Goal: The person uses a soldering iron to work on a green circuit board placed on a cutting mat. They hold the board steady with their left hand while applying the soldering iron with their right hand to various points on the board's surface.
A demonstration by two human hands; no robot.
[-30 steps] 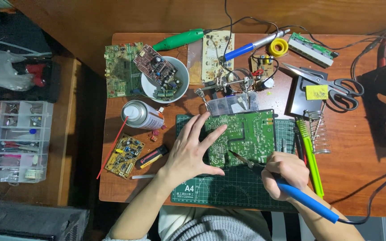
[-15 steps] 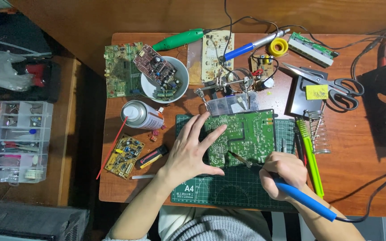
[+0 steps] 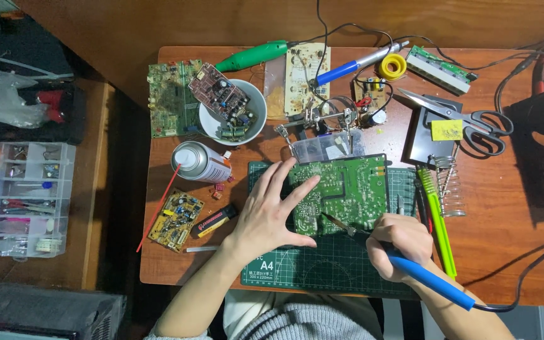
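A green circuit board (image 3: 347,189) lies solder side up on a dark green cutting mat (image 3: 335,267). My left hand (image 3: 269,214) rests flat on the board's left edge, fingers spread, pressing it down. My right hand (image 3: 401,242) grips a blue-handled soldering iron (image 3: 436,283); its tip touches the board's lower middle part. A cable runs from the handle off to the right.
On the wooden table: a white bowl (image 3: 250,129) holding boards, a spray can (image 3: 199,162), a small yellow board (image 3: 174,215), scissors (image 3: 467,119), a solder roll (image 3: 392,65), a coil iron stand (image 3: 449,186), a green tool (image 3: 436,217), a helping-hands clamp (image 3: 322,119). A parts box (image 3: 26,198) stands left.
My right hand and the iron have shifted slightly left along the board. The left hand has not moved.
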